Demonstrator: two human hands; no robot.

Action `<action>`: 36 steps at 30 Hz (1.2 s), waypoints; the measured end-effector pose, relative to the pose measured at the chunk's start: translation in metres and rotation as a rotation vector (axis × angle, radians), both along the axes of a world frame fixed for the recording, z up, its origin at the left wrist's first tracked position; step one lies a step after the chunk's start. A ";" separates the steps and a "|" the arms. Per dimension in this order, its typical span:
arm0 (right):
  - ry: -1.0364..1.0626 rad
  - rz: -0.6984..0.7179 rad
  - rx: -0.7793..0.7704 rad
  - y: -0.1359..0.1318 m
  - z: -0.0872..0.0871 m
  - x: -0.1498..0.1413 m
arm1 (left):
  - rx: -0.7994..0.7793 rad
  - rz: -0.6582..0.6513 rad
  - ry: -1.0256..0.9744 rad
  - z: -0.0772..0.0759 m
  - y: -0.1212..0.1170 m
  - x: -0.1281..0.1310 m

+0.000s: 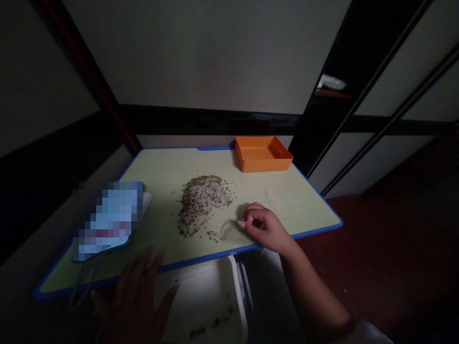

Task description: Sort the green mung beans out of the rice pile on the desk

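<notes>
Grains (203, 198): heaped | right hand (264, 226): beside, perhaps pinching | left hand (133, 298): spread

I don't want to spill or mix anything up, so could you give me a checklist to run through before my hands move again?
1. Right hand gripping a grain: cannot tell; fingertips pinched, contents too small to see.
2. Left hand clear of the large rice-and-mung-bean pile: ok, fingers spread near the white tray.
3. Rice and beans apart in that pile: not ok, mixed.
4. Small rice pile free of beans: ok, none visible.
5. Orange bin upright: ok, open side up.
6. White tray free of bits: not ok, dark specks show.
</notes>
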State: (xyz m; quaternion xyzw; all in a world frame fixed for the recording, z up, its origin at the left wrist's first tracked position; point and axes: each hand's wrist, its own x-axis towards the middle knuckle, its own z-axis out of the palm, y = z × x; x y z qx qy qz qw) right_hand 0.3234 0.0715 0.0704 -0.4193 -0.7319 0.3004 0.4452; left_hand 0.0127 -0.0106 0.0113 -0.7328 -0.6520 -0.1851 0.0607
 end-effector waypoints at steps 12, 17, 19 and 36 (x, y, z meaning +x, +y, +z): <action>-0.008 -0.021 0.009 -0.001 0.001 -0.003 | -0.021 -0.010 -0.026 -0.002 -0.001 -0.003; 0.012 -0.057 0.034 -0.001 0.000 -0.003 | -0.030 0.019 -0.044 0.000 -0.001 -0.003; -0.003 -0.050 0.044 -0.001 0.000 -0.004 | -0.041 0.012 -0.048 0.000 -0.001 -0.003; -0.101 0.086 0.110 -0.002 0.005 -0.008 | -0.025 0.015 -0.033 0.005 -0.002 0.004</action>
